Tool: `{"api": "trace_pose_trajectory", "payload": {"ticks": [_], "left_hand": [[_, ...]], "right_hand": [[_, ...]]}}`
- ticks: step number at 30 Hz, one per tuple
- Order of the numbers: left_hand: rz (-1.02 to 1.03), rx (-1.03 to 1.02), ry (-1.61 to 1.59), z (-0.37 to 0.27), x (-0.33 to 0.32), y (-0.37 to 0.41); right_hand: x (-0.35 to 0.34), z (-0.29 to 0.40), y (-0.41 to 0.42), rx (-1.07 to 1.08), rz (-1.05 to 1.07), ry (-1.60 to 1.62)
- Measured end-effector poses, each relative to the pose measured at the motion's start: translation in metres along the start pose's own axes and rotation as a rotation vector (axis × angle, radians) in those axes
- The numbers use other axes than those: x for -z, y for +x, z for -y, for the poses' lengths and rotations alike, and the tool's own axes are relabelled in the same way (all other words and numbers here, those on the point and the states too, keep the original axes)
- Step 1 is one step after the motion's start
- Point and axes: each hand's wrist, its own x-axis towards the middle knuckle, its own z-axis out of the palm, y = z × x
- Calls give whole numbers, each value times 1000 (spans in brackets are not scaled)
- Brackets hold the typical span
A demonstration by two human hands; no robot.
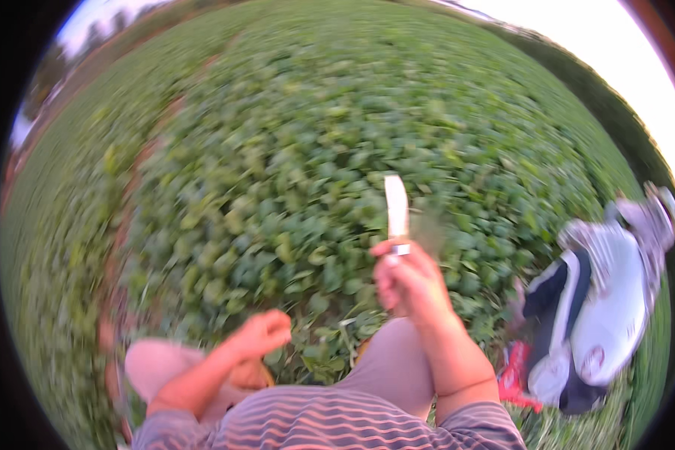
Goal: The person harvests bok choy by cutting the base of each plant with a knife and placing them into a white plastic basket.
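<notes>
Raised above the leafy plants, my right hand (408,275) grips the handle end of a knife-like tool with a pale, curved blade (396,205). The blade points up and away from me; glare hides its detail. My left hand (264,332) is loosely curled over the plants near my left knee. The picture is blurred, and whether anything lies within its fingers cannot be told. Low green plants (315,214) with broad leaves fill the ground before both hands.
A person in pale clothing (613,304) is bent over close at my right, beside a red item (516,374). A narrow strip of bare soil (126,225) runs through the crop on the left. My bent knees frame the near plants.
</notes>
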Motion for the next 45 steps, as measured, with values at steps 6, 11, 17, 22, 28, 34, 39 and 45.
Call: {"api": "trace_pose_trajectory", "payload": {"ticks": [6, 11, 17, 22, 28, 34, 39, 45], "left_hand": [[-1361, 5, 5, -15, 119, -186], [-2126, 585, -88, 38, 28, -435], [-1951, 1291, -456, 62, -78, -540], [-1906, 1109, -646, 110, -70, -510], [-2016, 814, -871, 122, -86, -500], [-1859, 1102, -1128, 139, -83, -505], [-1625, 986, -1364, 128, -86, -561], [-1854, 1093, -1273, 94, -63, -481]], "right_hand": [[40, -21, 4, 105, -323, -153], [18, -24, 4, -6, -253, -280], [33, -50, 25, -31, -46, -222], [17, -57, 29, -54, -64, -252], [-2, -55, 14, -95, -284, -316], [17, -52, 26, -120, -317, -250], [26, -59, 35, -166, -303, -266], [48, -67, 64, -228, -299, -324]]}}
